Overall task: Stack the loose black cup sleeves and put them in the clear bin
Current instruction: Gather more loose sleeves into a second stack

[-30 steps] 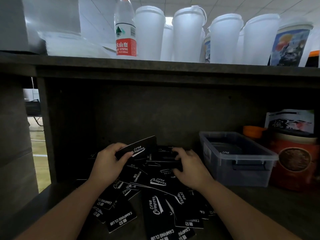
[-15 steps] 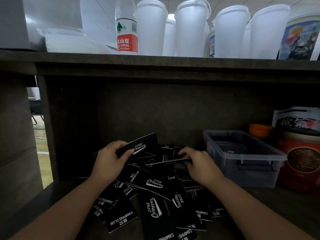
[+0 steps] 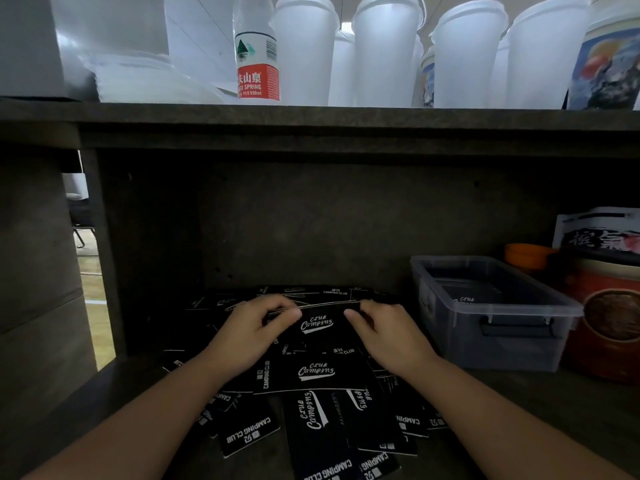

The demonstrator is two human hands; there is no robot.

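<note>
Both hands are on one small stack of black sleeves [image 3: 317, 322], held up on edge between them. Left hand [image 3: 254, 336] pinches the left end, thumb in front and fingers behind; right hand [image 3: 388, 332] does the same on the right end. The top edges show as thin pale lines, so it's more than one sleeve, though I can't count them.

My read on the two-ended grip: it squares the edges so the flats line up before more go on. They're flat card and slippery against each other, so one hand alone would let them fan out.

The rest of the loose sleeves [image 3: 311, 375] lie directly under and in front of the hands, overlapping at all angles, some printed side up and some turned the other way. A few sit behind the hands against the back panel [image 3: 311, 220].

The clear bin [image 3: 491, 313] is just right of the right hand, open-topped, long side toward it. There's dark sleeve stock already in it, as seen through the wall. Placement makes sense: a short sideways reach from the stacking spot.

Judgement: still early, most of the pile is unstacked.

Risk: the shelf [image 3: 311, 126] overhead is low and the light is poor, so misaligned edges are easy to miss.
</note>
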